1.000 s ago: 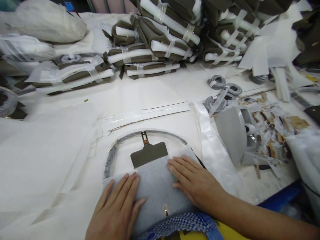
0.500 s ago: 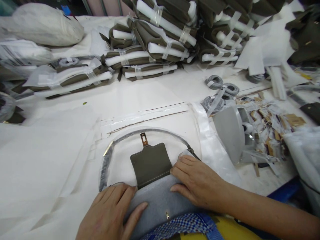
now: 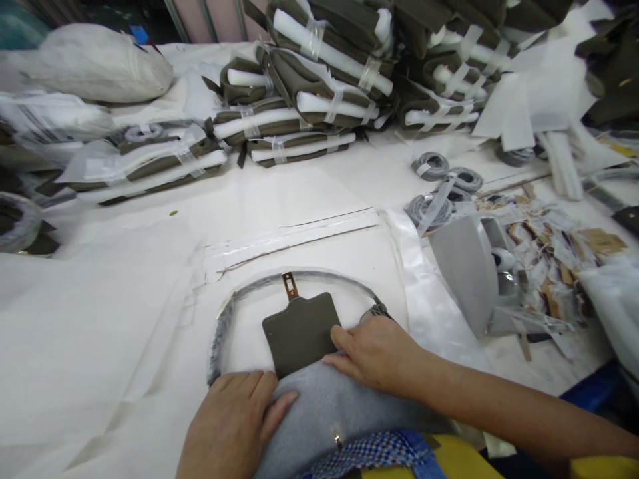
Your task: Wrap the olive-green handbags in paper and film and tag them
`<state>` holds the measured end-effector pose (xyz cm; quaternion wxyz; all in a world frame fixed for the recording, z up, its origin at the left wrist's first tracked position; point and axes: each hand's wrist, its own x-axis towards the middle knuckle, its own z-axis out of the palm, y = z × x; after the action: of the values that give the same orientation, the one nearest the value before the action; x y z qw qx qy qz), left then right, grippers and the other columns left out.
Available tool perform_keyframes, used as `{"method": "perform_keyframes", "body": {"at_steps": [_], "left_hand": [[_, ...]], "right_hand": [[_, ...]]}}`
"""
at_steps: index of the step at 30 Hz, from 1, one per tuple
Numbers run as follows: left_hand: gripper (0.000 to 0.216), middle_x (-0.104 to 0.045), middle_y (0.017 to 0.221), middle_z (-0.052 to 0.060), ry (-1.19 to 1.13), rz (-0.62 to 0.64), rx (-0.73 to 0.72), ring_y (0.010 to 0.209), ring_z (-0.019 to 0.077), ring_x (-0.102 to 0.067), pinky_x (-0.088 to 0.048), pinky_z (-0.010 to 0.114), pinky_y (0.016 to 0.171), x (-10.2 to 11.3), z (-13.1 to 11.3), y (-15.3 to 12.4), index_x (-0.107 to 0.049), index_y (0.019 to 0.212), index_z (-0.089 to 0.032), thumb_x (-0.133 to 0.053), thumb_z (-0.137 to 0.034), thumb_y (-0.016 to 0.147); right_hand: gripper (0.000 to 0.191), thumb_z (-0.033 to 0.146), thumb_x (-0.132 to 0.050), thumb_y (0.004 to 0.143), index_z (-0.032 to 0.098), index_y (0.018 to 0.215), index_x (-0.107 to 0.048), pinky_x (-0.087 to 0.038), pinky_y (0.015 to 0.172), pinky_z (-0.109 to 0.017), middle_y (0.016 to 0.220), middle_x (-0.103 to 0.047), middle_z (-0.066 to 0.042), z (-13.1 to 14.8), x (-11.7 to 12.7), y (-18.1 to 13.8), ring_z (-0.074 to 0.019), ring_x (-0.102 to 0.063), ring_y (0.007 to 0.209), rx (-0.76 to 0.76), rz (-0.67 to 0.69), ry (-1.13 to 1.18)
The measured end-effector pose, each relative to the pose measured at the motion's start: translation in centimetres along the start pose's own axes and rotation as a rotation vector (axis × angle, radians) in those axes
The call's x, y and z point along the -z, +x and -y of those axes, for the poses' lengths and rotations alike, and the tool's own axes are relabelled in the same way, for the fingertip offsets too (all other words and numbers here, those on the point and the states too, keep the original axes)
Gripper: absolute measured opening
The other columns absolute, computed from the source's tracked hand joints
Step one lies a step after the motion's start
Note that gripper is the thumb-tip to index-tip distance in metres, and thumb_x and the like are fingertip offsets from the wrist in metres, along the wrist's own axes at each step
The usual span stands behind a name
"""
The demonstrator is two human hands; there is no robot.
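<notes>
White worktable (image 3: 309,193); left hand (image 3: 232,426), right hand (image 3: 374,352) flat, fingers together, on grey felt (image 3: 324,412) hiding olive bag (image 3: 301,329) body.

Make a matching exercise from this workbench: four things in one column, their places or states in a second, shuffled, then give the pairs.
1. olive flap
2. grey felt cover
3. metal clasp tab
4. wrapped strap

A. arches around the flap
B. under both hands
C. sticks out from the flap's far edge
D. lies open and flat on white paper

Pairs: 1-D, 2-B, 3-C, 4-A. The left hand and right hand press the cover.
</notes>
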<state>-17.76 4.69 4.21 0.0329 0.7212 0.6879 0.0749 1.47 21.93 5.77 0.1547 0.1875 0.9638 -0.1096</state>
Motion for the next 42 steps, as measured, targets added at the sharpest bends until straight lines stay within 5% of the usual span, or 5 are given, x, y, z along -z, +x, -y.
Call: {"method": "perform_keyframes", "body": {"at_steps": [5, 9, 29, 39, 42], "left_hand": [[0.038, -0.069, 0.103, 0.007, 0.117, -0.104, -0.014, 0.097, 0.0255, -0.063, -0.035, 0.051, 0.102, 0.6, -1.1, -0.1, -0.067, 0.095, -0.021, -0.033, -0.035, 0.103], [0.045, -0.066, 0.120, 0.006, 0.123, -0.128, -0.061, 0.109, 0.0202, -0.060, -0.037, 0.039, 0.104, 0.4, -2.2, -1.1, -0.055, 0.133, -0.022, -0.024, -0.020, 0.102], [0.039, -0.068, 0.081, 0.003, 0.171, -0.217, 0.064, 0.066, 0.0171, -0.063, -0.045, 0.033, 0.065, -0.6, -3.0, -0.6, -0.060, 0.112, -0.014, -0.038, -0.045, 0.102], [0.022, -0.066, 0.124, 0.007, -0.006, -0.271, -0.065, 0.116, 0.0214, -0.059, -0.036, 0.041, 0.111, -0.8, -4.2, -1.8, -0.064, 0.109, -0.018, -0.044, -0.021, 0.100], [0.034, -0.061, 0.134, 0.008, -0.072, -0.117, -0.175, 0.126, 0.0213, -0.053, -0.035, 0.040, 0.114, -0.3, -4.8, -3.3, -0.057, 0.129, -0.018, -0.048, -0.033, 0.100]], "right_hand": [[0.042, 0.057, -0.043, 0.099, 0.019, 0.100, -0.059, -0.037, 0.052, -0.029, 0.073, -0.071, -0.008, 0.0, -0.3, 0.0, -0.0274, -0.069, 0.066, -0.012, 0.007, -0.004], [0.041, 0.058, -0.043, 0.099, 0.019, 0.100, -0.058, -0.037, 0.052, -0.028, 0.072, -0.071, -0.007, 0.0, -0.2, 0.0, -0.0270, -0.069, 0.066, -0.011, 0.008, -0.011], [0.042, 0.057, -0.040, 0.100, 0.019, 0.099, -0.059, -0.039, 0.052, -0.030, 0.071, -0.070, -0.007, 0.5, -0.3, -1.0, -0.0289, -0.069, 0.065, -0.037, -0.052, 0.029], [0.043, 0.057, -0.039, 0.101, 0.018, 0.103, -0.058, -0.030, 0.052, -0.029, 0.071, -0.070, -0.009, 0.4, -0.6, -1.2, -0.0269, -0.068, 0.064, -0.016, -0.073, -0.018], [0.046, 0.057, -0.036, 0.102, 0.017, 0.103, -0.058, -0.027, 0.053, -0.029, 0.071, -0.070, -0.010, 0.3, -0.6, -1.3, -0.0249, -0.067, 0.064, -0.004, -0.073, -0.024]]}}
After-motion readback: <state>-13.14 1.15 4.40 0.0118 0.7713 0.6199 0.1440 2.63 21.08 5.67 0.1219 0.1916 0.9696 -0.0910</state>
